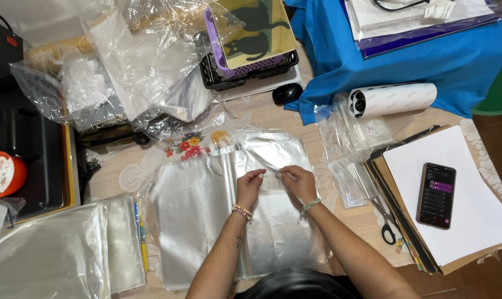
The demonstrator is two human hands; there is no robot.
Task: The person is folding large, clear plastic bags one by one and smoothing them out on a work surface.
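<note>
A cluttered surface (264, 113) covered in a pale lace-patterned cloth carries stacks of clear plastic sleeves (228, 216) at the centre of the frame. A second pile of sleeves (46, 254) lies at lower left. At right, white paper (456, 194) rests on brown card, with scissors (385, 221) just beside it. Blue fabric (395, 63) spreads across the upper right, a white roll (392, 99) against it, and a black computer mouse (287, 93) sits near the top centre.
</note>
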